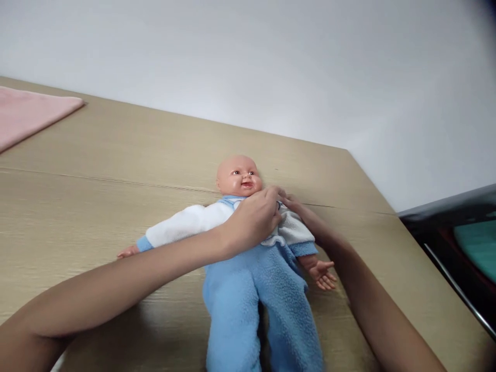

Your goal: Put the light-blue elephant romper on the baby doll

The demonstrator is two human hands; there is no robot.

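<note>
A baby doll (239, 178) lies on its back on the wooden table (96, 181), head toward the wall. It wears a blue fleece romper (251, 305) with white sleeves. My left hand (253, 217) rests on the doll's chest near the collar, fingers curled and pinching the fabric there. My right hand (300, 209) reaches in from the right, fingers meeting the left hand at the doll's collar; most of its fingers are hidden behind the left hand. The doll's arms stretch out to both sides.
A pink cloth (27, 116) lies at the table's far left corner. A white wall runs behind the table. To the right, past the table edge, stands a dark piece of furniture (457, 243) with a teal surface and a metal rail.
</note>
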